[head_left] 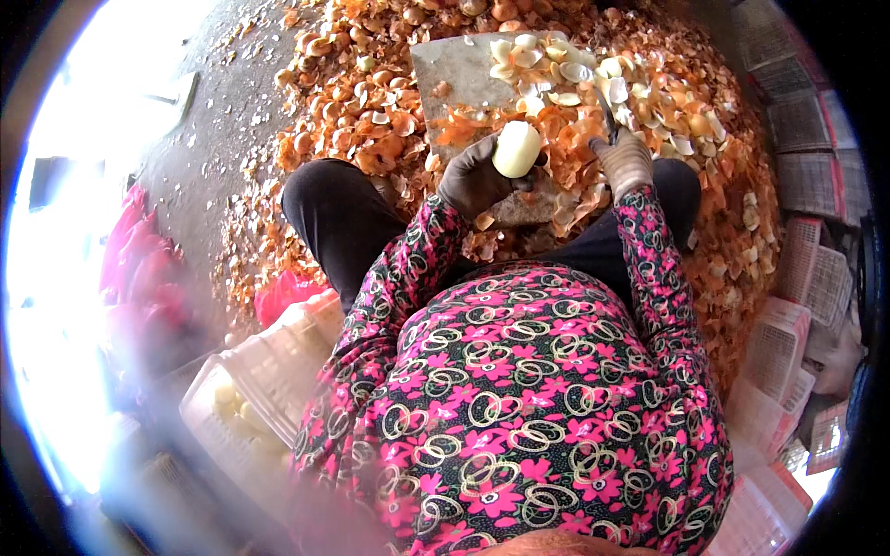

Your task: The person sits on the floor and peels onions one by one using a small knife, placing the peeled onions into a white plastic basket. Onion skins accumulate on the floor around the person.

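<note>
A peeled white onion [517,149] sits in the grasp of my gloved left hand [475,176], above the near part of a flat grey board [454,79]. My right hand [627,163], also gloved, is closed around a knife [608,104] whose blade points away from me. Much of the knife's handle is hidden by the fingers. The onion and the knife are apart. Orange-brown onion skins [565,144] and pale outer layers [575,72] lie over the board between and beyond my hands.
Heaps of onion skins with some unpeeled onions [505,11] surround the board. At my left stands a white plastic crate [269,357] with pale onions inside, beside a pink plastic bag [283,295]. Stacked crates [799,111] line the right side. Bare grey floor [218,139] shows at far left.
</note>
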### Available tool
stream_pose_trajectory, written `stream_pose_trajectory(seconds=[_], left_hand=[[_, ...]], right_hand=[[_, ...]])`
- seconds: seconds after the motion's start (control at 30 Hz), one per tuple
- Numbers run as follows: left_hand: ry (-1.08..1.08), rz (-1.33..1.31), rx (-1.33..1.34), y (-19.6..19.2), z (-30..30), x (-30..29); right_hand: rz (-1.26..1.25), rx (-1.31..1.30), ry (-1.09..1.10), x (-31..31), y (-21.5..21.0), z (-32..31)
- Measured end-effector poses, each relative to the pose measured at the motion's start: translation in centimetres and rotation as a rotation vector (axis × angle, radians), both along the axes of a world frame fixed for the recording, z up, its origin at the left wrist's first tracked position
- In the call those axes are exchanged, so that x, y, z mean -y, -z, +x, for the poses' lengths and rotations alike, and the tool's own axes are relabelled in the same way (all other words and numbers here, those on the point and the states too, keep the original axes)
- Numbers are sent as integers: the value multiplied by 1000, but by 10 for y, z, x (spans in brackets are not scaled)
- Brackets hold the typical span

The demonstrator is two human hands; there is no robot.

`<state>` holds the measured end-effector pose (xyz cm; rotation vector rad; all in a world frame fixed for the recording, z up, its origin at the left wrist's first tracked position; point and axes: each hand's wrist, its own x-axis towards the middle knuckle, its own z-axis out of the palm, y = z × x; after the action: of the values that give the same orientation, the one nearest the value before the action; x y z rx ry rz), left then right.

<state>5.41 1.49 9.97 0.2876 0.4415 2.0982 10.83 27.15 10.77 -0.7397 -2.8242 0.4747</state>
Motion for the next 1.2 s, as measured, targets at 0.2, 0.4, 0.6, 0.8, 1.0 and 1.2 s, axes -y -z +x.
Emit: stream_pose_trajectory(seconds=[0.2,0.4,0.6,0.8,1.0,1.2], left_hand=[[-134,-62,83,-14,1,23],[-874,-794,-546,-139,39,138],[-1635,-1770,-737,-244,181,280],[-726,-3652,-375,-277,247,298],[-1504,-2174,-1298,-209,73,268],[-1069,-1648,-795,-76,-94,248]], right_hand=[[-857,305,-34,23,33,13],[-1253,391,-160,68,75,52],[-1428,270,-26,62,47,39],[-1637,212,140,53,49,11],[-1075,198,-190,67,74,-33],[-972,2,-384,69,104,-34]])
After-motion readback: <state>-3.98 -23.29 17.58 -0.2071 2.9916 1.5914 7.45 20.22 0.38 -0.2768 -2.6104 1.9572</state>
